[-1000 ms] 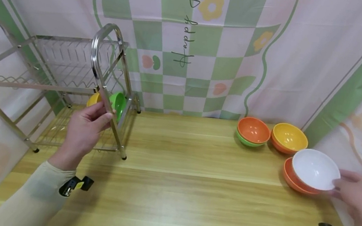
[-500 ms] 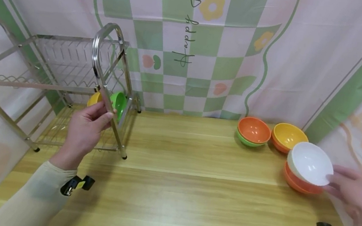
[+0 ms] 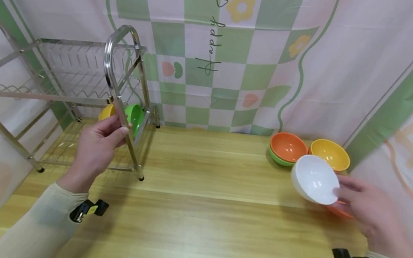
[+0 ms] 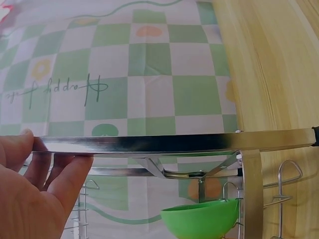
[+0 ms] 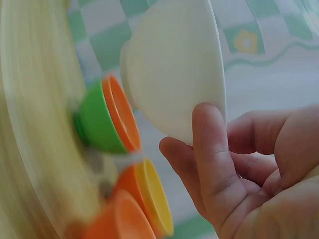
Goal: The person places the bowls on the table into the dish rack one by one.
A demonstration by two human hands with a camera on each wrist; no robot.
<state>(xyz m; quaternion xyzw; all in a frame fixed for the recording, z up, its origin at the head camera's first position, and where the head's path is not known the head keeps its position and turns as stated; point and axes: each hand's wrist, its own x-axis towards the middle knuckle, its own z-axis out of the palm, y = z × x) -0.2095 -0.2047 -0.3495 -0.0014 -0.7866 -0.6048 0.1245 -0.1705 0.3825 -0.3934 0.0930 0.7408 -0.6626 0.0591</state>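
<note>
My right hand (image 3: 373,212) pinches the rim of a white bowl (image 3: 315,179), which it holds tilted above the table on the right. In the right wrist view the white bowl (image 5: 174,69) shows side-on, with fingers on its outside. My left hand (image 3: 98,147) grips the front upright of a metal dish rack (image 3: 128,135) at the left. Inside the rack's lower level stand a green bowl (image 3: 135,118) and a yellow bowl (image 3: 107,112), the latter partly hidden. The green bowl (image 4: 202,219) also appears below the rack bar in the left wrist view.
An orange bowl (image 3: 288,147) sits nested in a green one at the back right. Beside it a yellow bowl (image 3: 330,153) is stacked in an orange one. Another orange bowl (image 3: 341,210) lies mostly hidden behind my right hand. A patterned cloth (image 3: 234,44) hangs behind the table.
My right hand has lifted the white bowl off the orange bowl at the right and carried it leftward. The left hand keeps its grip on the rack in the same spot.
</note>
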